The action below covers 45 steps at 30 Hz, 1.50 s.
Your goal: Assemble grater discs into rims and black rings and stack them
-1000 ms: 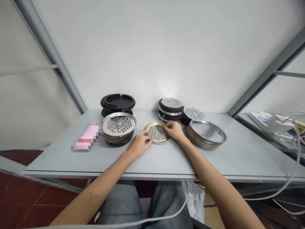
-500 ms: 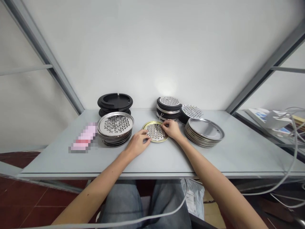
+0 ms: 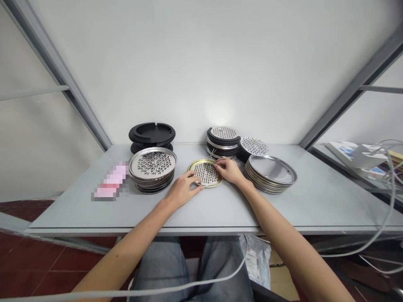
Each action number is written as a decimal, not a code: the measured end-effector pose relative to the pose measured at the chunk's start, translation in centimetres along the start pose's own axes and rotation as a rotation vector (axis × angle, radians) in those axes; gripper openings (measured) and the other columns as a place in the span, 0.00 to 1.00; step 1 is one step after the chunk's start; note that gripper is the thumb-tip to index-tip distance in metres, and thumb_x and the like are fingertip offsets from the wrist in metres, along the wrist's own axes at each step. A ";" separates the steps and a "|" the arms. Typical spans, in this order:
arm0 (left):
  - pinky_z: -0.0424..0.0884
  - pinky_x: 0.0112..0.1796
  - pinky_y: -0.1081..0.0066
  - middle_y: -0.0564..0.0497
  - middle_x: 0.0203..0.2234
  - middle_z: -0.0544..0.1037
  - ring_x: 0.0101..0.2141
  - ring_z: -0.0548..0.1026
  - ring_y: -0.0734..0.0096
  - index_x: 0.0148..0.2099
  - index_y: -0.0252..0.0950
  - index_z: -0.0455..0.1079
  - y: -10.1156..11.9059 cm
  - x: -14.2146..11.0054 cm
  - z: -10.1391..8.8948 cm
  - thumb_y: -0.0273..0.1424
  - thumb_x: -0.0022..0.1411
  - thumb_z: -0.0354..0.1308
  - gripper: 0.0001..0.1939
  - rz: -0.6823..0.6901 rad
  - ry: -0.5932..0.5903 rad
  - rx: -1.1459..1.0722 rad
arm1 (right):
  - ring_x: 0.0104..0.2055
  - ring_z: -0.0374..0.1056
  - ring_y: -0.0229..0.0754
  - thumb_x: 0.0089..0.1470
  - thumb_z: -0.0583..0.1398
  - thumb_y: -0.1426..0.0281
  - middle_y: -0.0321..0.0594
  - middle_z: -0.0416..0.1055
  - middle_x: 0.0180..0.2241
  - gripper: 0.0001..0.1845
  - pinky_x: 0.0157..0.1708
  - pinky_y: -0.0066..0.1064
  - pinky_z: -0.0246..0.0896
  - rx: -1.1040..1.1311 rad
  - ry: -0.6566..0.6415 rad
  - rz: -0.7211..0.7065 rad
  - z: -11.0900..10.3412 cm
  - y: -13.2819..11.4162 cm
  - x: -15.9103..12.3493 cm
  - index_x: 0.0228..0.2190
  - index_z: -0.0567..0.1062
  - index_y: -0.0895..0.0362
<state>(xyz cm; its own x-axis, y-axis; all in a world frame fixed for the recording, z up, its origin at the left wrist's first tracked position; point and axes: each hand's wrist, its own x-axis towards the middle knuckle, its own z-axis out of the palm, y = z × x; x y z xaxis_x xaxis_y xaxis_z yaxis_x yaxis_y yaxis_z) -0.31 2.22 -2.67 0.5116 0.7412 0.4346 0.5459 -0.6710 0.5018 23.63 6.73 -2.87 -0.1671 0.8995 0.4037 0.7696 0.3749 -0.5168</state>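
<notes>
A round metal grater plate (image 3: 208, 173) with a gold-coloured rim lies flat on the grey table in front of me. At its left edge my left hand (image 3: 183, 188) touches the rim, thumb and fingers apart. My right hand (image 3: 231, 171) has its fingertips drawn together on the plate's upper right edge. Just left of my left hand stands a stack of silver discs, topped by a grater disc (image 3: 153, 163) with raised teeth. Close to my right wrist is a stack of smooth round metal plates (image 3: 272, 170).
Black ring-shaped holders (image 3: 153, 133) are piled at the back left. Behind the plate rises a stack of black-rimmed graters (image 3: 224, 133), with another grater disc (image 3: 253, 146) beside it. A blurred pink item (image 3: 111, 182) lies left. A white cable (image 3: 176, 288) crosses near my lap.
My left hand's fingers have spread, its thumb moving slightly away from the plate's rim. My right hand stays at the upper right edge. The view shifted slightly.
</notes>
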 end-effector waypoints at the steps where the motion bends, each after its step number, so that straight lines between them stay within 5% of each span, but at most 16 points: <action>1: 0.69 0.51 0.62 0.46 0.47 0.73 0.47 0.73 0.61 0.47 0.37 0.72 0.1 0.1 -0.1 0.31 0.58 0.63 0.13 0.000 0.005 -0.008 | 0.42 0.71 0.44 0.54 0.58 0.71 0.44 0.77 0.38 0.09 0.45 0.33 0.63 0.002 -0.009 -0.005 -0.1 0.0 -0.1 0.28 0.79 0.58; 9: 0.64 0.55 0.57 0.38 0.54 0.67 0.54 0.67 0.55 0.64 0.34 0.50 0.2 0.0 -0.1 0.33 0.56 0.64 0.39 -0.084 0.015 -0.017 | 0.42 0.72 0.45 0.54 0.57 0.72 0.46 0.77 0.41 0.13 0.46 0.34 0.63 -0.027 0.019 0.044 -1.1 0.0 -0.8 0.40 0.77 0.59; 13: 0.65 0.54 0.57 0.38 0.53 0.68 0.52 0.69 0.56 0.66 0.34 0.44 -0.1 -0.1 0.1 0.33 0.57 0.63 0.42 -0.082 -0.018 -0.019 | 0.42 0.72 0.45 0.52 0.57 0.75 0.44 0.77 0.39 0.12 0.45 0.33 0.64 -0.041 0.024 0.051 -1.1 0.3 -1.0 0.39 0.77 0.58; 25: 0.69 0.48 0.62 0.45 0.45 0.73 0.44 0.72 0.62 0.53 0.36 0.65 1.0 0.1 -0.5 0.31 0.60 0.58 0.18 -0.010 0.055 0.009 | 0.41 0.73 0.43 0.51 0.56 0.78 0.40 0.79 0.38 0.14 0.45 0.34 0.65 0.035 -0.008 -0.002 -0.6 0.1 -0.9 0.36 0.79 0.56; 36: 0.60 0.57 0.53 0.39 0.54 0.67 0.57 0.62 0.51 0.56 0.33 0.64 0.8 0.0 -0.2 0.41 0.54 0.64 0.31 0.007 0.034 0.070 | 0.42 0.73 0.45 0.51 0.56 0.78 0.42 0.79 0.37 0.13 0.46 0.35 0.64 -0.002 0.014 0.014 0.5 -0.6 -1.0 0.34 0.79 0.56; 41: 0.61 0.57 0.53 0.41 0.53 0.68 0.56 0.63 0.53 0.57 0.36 0.65 0.8 0.0 -0.3 0.35 0.56 0.64 0.27 0.074 0.048 0.063 | 0.45 0.70 0.48 0.48 0.56 0.77 0.44 0.77 0.39 0.13 0.48 0.38 0.62 -0.121 0.098 0.095 0.7 -0.7 -1.2 0.34 0.78 0.56; 45: 0.61 0.57 0.53 0.43 0.53 0.67 0.57 0.63 0.54 0.52 0.40 0.71 0.8 -0.1 -0.4 0.30 0.57 0.63 0.19 0.183 -0.003 0.070 | 0.48 0.68 0.47 0.49 0.58 0.76 0.45 0.75 0.43 0.12 0.52 0.40 0.60 0.011 0.076 -0.057 -0.3 -0.6 -1.2 0.36 0.78 0.57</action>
<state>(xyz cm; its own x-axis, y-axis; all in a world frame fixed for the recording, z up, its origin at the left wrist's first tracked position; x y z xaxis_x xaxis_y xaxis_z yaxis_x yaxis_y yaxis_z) -0.14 1.63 -2.01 0.6083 0.6069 0.5115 0.4888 -0.7942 0.3610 23.52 5.41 -2.83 -0.1625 0.8574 0.4884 0.7535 0.4274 -0.4995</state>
